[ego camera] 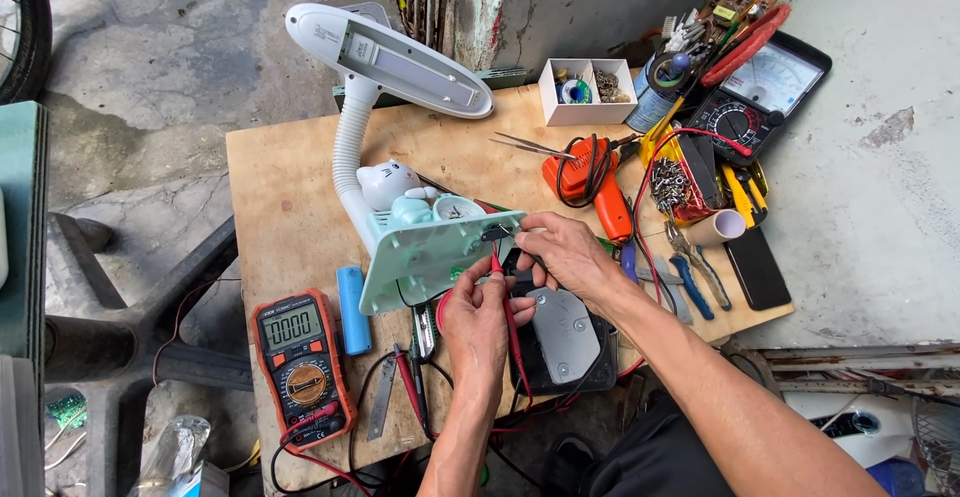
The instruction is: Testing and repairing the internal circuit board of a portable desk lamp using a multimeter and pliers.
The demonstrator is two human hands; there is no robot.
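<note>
A white desk lamp (390, 57) with a flexible neck and a pale green base (430, 252) lies tilted on the wooden board (290, 187). My left hand (480, 322) pinches a red probe lead against the edge of the base. My right hand (565, 252) holds a black probe tip at the same edge, fingers curled on it. Below both hands lies a black lamp base plate with a grey weight (565, 332). An orange digital multimeter (303, 357) sits at the front left, its red and black leads trailing toward my hands.
A blue cylindrical battery cell (352, 307) lies beside the meter. An orange soldering gun (590, 182), tweezers (530, 144), a small white parts box (585, 92), an analog multimeter (760, 97), pliers (695, 272) and a dark phone (757, 267) crowd the board's right side. Concrete floor surrounds it.
</note>
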